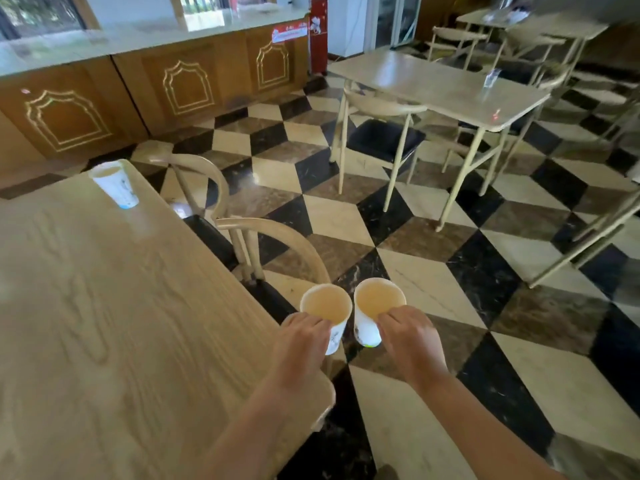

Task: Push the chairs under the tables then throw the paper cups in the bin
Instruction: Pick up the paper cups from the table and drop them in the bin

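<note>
My left hand holds a white paper cup by its rim and side, past the right edge of the wooden table. My right hand grips a second paper cup right beside the first, over the floor. A third paper cup stands upright at the table's far end. Two curved-back chairs sit tucked along the table's right side. No bin is visible.
Another table stands ahead to the right with a black-seated chair partly under it and a small clear cup on top. More tables and chairs are at the far right. A wooden counter runs along the back. Checkered floor lies between.
</note>
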Available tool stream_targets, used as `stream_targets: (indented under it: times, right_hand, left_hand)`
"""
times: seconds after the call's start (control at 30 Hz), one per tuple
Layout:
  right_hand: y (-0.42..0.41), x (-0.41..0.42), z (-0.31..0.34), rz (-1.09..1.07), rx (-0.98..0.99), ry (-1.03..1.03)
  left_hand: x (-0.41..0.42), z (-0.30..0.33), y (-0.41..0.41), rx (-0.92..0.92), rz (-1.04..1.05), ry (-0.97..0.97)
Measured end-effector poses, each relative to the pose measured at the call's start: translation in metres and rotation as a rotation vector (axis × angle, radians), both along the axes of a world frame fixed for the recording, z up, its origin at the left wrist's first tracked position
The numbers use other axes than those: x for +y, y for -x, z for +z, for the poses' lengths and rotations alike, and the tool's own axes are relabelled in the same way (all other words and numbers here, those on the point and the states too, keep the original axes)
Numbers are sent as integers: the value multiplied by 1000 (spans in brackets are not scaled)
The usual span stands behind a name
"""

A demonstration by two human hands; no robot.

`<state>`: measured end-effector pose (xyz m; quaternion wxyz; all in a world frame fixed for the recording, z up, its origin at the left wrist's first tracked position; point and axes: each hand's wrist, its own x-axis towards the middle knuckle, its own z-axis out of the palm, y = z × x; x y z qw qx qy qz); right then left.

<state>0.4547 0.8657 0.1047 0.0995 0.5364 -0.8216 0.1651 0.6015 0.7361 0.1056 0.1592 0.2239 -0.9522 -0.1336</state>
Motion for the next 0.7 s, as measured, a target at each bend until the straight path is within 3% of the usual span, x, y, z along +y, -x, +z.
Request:
stream_targets:
  times: [0.33,0.7]
  right_hand:
    - [138,42,-9,-28,-102,-129]
    - [281,-3,-19,-28,-94,-191]
  left_hand:
    - [34,-17,142,-12,17,-38]
    - [-4,-34,288,38,54,-26]
